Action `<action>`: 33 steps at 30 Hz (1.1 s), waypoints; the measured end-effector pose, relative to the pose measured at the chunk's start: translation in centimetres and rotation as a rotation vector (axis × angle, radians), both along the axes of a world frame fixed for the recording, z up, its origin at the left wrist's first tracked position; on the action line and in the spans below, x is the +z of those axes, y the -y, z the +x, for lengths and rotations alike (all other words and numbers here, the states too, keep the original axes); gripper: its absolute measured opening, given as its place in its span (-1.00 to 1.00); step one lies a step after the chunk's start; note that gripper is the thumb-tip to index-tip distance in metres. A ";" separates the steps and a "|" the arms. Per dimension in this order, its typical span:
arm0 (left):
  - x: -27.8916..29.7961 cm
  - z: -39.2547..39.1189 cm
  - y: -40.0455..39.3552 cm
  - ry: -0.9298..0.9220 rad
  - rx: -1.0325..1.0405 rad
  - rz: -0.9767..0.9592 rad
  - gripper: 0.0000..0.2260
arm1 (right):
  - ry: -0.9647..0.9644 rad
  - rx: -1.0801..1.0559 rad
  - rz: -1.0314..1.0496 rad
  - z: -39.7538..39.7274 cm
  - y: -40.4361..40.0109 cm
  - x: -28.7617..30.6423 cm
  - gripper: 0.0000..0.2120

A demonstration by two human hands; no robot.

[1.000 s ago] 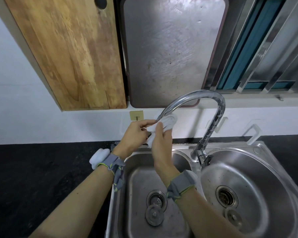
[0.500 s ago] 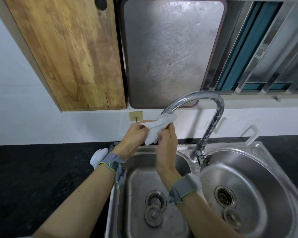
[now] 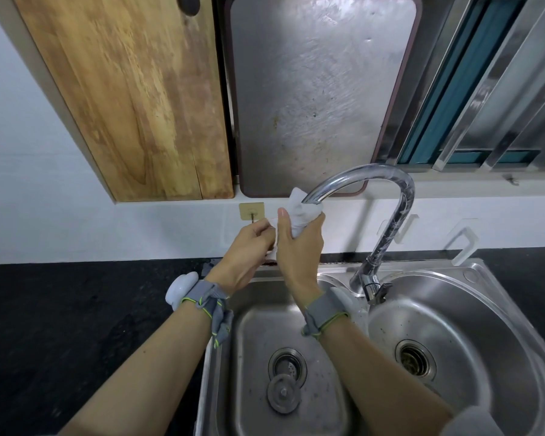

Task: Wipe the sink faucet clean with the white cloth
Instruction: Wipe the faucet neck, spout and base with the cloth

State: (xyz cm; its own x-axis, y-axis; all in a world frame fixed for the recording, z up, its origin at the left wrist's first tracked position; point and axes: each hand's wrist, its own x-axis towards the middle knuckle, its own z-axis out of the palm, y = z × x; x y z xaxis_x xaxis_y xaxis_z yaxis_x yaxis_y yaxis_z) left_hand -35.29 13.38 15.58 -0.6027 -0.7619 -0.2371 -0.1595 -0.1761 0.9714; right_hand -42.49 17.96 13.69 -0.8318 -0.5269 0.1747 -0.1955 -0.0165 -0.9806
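A chrome gooseneck faucet [image 3: 400, 196] rises between two steel basins and arches left over the left basin. The white cloth [image 3: 301, 210] is bunched around the spout's tip. My right hand [image 3: 298, 250] grips the cloth from below, thumb up on its left side. Just to the left, my left hand [image 3: 249, 247] has curled fingers on the cloth's lower left part, which is mostly hidden behind my right hand.
The double steel sink [image 3: 491, 297] has a loose strainer plug [image 3: 282, 393] in the left basin. A black counter [image 3: 60, 325] lies to the left. A wooden board [image 3: 132, 89] and a metal board [image 3: 315, 89] lean on the wall behind. White hooks [image 3: 463, 243] stick out at right.
My right hand has slid the cloth up onto the spout's tip and closed around it. My left hand stays beside it on the cloth's lower end.
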 end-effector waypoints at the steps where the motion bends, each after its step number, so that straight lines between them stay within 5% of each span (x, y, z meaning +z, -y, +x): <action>1: 0.0 0.0 -0.1 -0.001 0.007 0.008 -0.84 | -0.005 0.019 -0.001 -0.3 0.0 0.1 -0.69; 14: 0.2 -0.4 0.1 -0.082 0.052 0.162 -0.72 | 0.062 0.273 -0.033 -4.0 -1.8 -1.1 -0.72; 25: -0.2 0.4 0.4 -0.098 -0.003 0.100 -0.76 | 0.739 0.291 -0.158 -4.6 -0.5 0.8 -0.28; 33: -0.1 -0.7 -0.4 0.018 0.091 -0.146 -0.72 | 0.884 0.339 -0.092 -6.2 0.9 2.3 -0.50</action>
State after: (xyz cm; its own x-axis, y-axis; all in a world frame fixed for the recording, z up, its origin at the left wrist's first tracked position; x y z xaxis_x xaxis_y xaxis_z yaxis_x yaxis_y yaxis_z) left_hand -36.00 13.75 15.52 -0.5264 -0.8402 -0.1300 -0.1666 -0.0480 0.9849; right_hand -48.65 17.03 15.95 -0.4886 -0.7797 -0.3915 0.6456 -0.0213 -0.7634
